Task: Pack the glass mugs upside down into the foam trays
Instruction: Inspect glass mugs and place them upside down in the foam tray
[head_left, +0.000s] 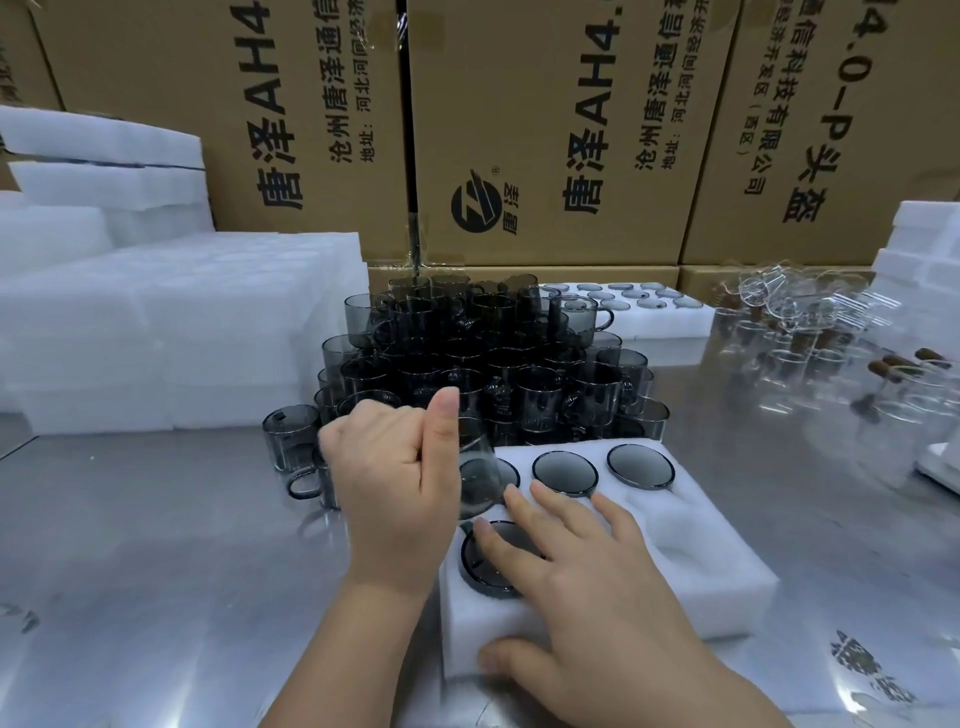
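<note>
A white foam tray (691, 561) lies on the steel table in front of me. Upside-down smoky glass mugs fill its back row, among them one (565, 472) and another (640, 466); a further one (480, 571) sits in the front-left pocket. My left hand (395, 483) grips a smoky mug (478, 473), tilted over the tray's left side, thumb raised. My right hand (576, 587) rests flat on the tray, fingers spread over the front-left mug, thumb against the tray's front wall. Two front pockets (670, 540) look empty.
A pile of smoky mugs (483, 358) stands behind the tray. Stacked foam trays (171, 322) fill the left side. A filled tray (670, 317) sits at the back. Clear glassware (810, 322) lies at the right. Cardboard boxes (545, 130) wall off the rear.
</note>
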